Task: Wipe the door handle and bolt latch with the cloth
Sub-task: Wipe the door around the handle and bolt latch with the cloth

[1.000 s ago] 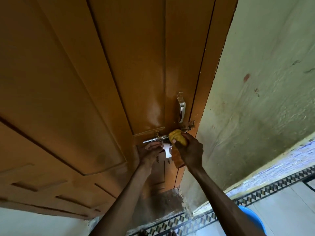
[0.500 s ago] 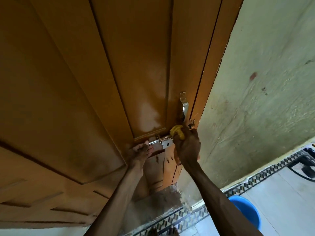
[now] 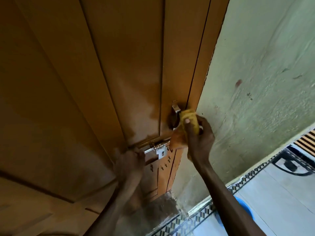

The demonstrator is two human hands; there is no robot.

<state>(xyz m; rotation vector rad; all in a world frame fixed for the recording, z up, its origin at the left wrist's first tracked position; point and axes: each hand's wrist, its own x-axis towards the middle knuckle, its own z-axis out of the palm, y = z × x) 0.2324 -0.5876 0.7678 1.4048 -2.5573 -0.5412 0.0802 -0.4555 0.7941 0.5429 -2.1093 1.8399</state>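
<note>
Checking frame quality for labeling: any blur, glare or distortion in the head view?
Head view: left hand motion-blurred, right hand and yellow cloth sharper; soft sheen on the door beside the handle; bolt latch glints; wide-angle lens splays the door lines; left side dim.

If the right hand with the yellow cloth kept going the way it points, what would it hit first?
Probably the door handle: the right hand points up-left, its cloth already beside it. Depth is unclear.

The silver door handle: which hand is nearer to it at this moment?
Right. The right hand presses the yellow cloth against the door handle from its right side. The left hand is lower and to the left, at the bolt latch.
</note>
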